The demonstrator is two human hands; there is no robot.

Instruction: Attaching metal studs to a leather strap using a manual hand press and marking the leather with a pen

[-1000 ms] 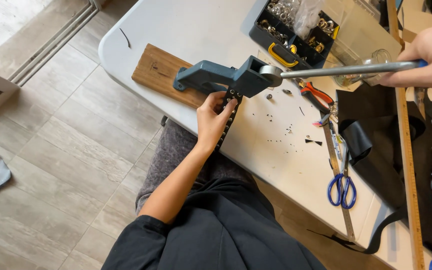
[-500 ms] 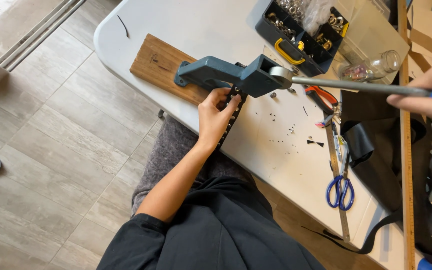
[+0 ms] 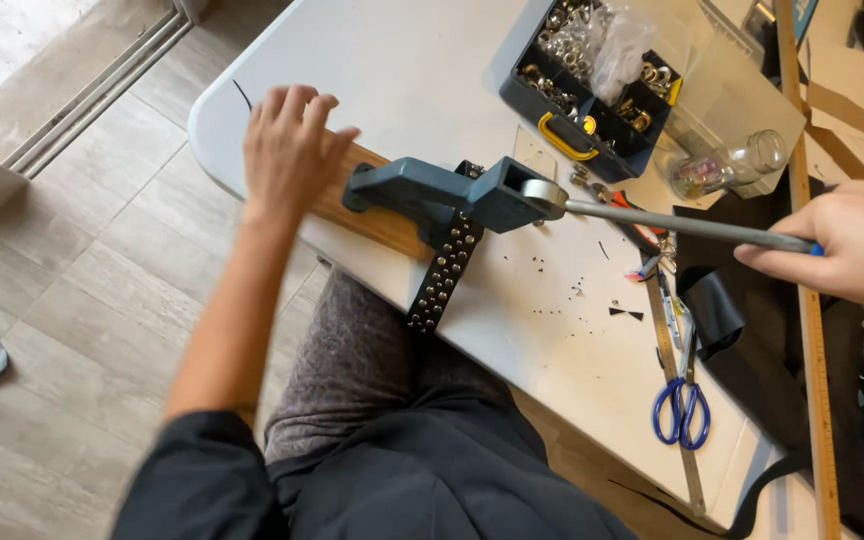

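A blue-grey hand press is mounted on a wooden board at the near edge of a white table. A black studded leather strap runs under the press head and hangs over the table edge toward my lap. My right hand grips the end of the press's long metal lever, which lies nearly level. My left hand hovers with fingers spread over the left end of the board, apart from the strap.
An open organizer case of metal hardware sits at the back, beside a glass jar lying on its side. Blue-handled scissors, a metal ruler, red pliers, black leather pieces and a long wooden rule lie right.
My left hand let go of the strap below the press and moved up and left to the board's end. My right hand stays on the lever, which has swung lower.
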